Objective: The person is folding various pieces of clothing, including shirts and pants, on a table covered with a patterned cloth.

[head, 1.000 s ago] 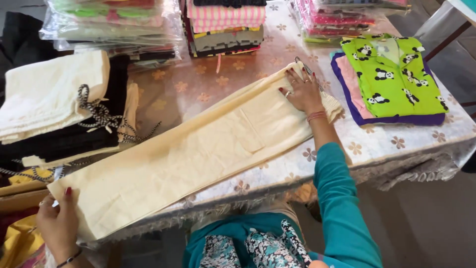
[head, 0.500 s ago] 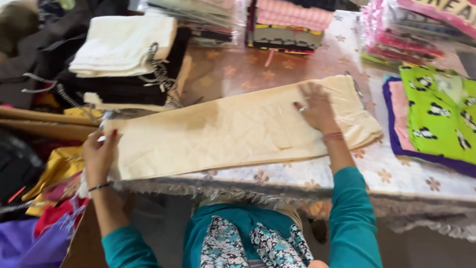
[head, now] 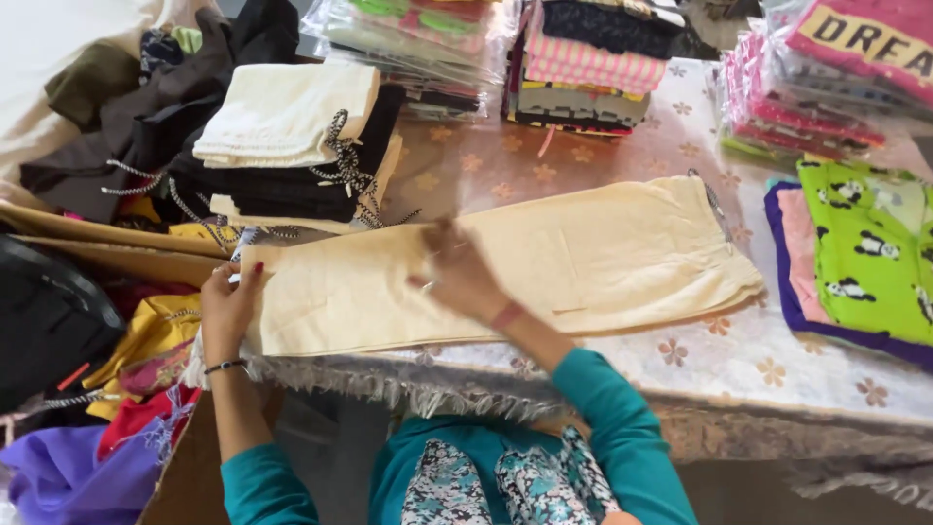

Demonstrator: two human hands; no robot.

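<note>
Nearest the camera, the left hand pinches the left end of the cream cloth, its fingers clamped on the edge where the cloth hangs at the rim of the surface. The right hand lies on top of the cloth near its middle; it is blurred, so I cannot tell whether its fingers are together or apart. The cloth lies folded long and flat across the surface, left to right. Below the left hand, a heap of yellow, red and purple fabric sits off the edge. To the right, just beside the cloth's far end, lies a green patterned garment. Farther back stands a folded stack of cream and black pieces, and behind that wrapped packs of clothing.
</note>
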